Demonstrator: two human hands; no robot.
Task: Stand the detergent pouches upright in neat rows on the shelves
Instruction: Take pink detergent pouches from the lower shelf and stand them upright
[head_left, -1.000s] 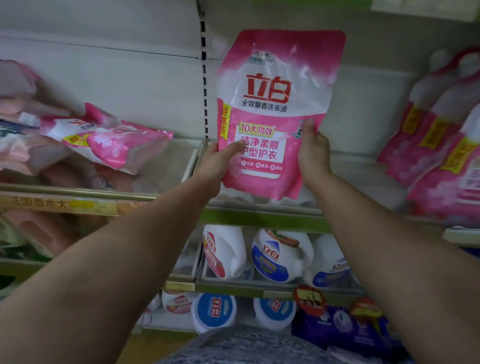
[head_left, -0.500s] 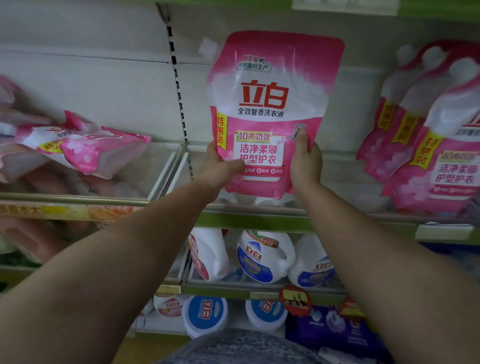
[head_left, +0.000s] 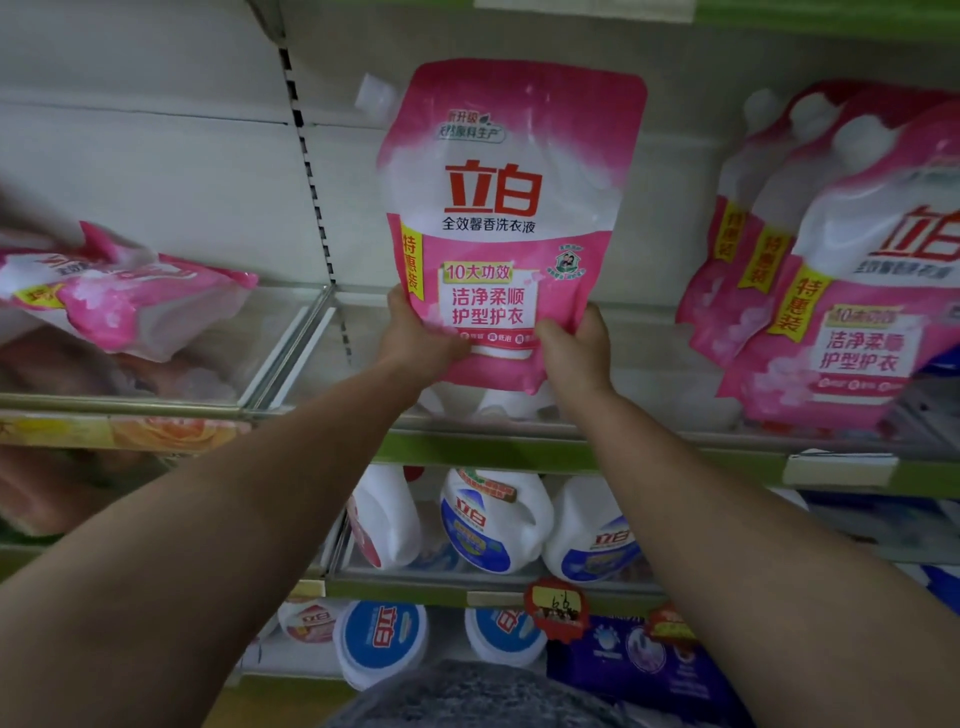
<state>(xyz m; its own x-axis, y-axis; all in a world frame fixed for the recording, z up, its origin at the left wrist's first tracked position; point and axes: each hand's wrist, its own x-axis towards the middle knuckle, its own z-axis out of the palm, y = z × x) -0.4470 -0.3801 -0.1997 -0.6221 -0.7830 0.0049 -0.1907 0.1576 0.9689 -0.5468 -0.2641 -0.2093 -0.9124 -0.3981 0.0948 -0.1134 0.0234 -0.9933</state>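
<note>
Both bare forearms stretched forward and upward, converging on the pink pouch (head_left: 511, 228). Left hand (head_left: 421, 340) gripping its lower left edge, thumb laid across the front, fingers hidden behind. Right hand (head_left: 574, 348) gripping its lower right corner, thumb pressed on the front, knuckles curled round the side. Wrists straight, just below the pouch's bottom.

You face white back panel (head_left: 156, 171) with black slotted upright strip (head_left: 311, 176). Below you, white jugs (head_left: 488, 519) stand in row on lower shelf. Blue-lidded tubs (head_left: 382, 636) sit beneath; red price tag (head_left: 557, 605) on shelf edge; purple pack (head_left: 644, 660) beside tubs.
</note>
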